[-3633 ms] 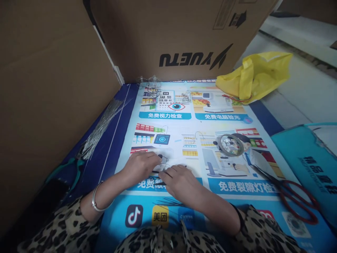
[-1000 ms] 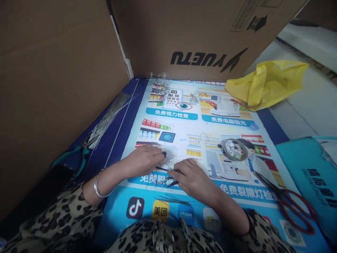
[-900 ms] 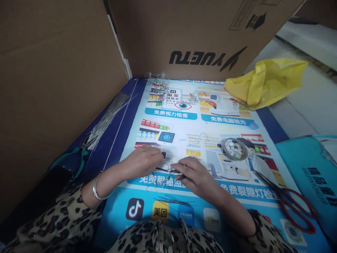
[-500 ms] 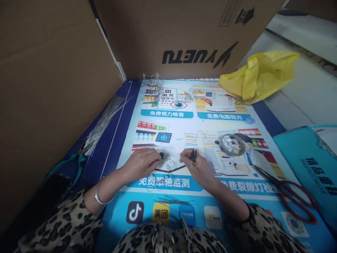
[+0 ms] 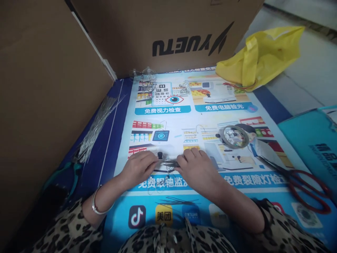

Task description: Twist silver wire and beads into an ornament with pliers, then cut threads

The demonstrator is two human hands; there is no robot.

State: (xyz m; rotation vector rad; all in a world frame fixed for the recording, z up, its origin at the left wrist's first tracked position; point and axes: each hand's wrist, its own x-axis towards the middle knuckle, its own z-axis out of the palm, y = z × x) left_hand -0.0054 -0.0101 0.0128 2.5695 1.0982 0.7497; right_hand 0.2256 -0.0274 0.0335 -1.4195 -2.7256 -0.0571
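Makeshift craft workspace (cardboard walls [image 5: 47, 88]), with pliers [image 5: 76, 177], scissors [image 5: 291, 173], wires [image 5: 97, 123].

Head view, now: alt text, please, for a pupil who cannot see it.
The right hand holds a slim tool up to the pinched left hand beside fine wirework over a printed poster; red-handled scissors lie at right.
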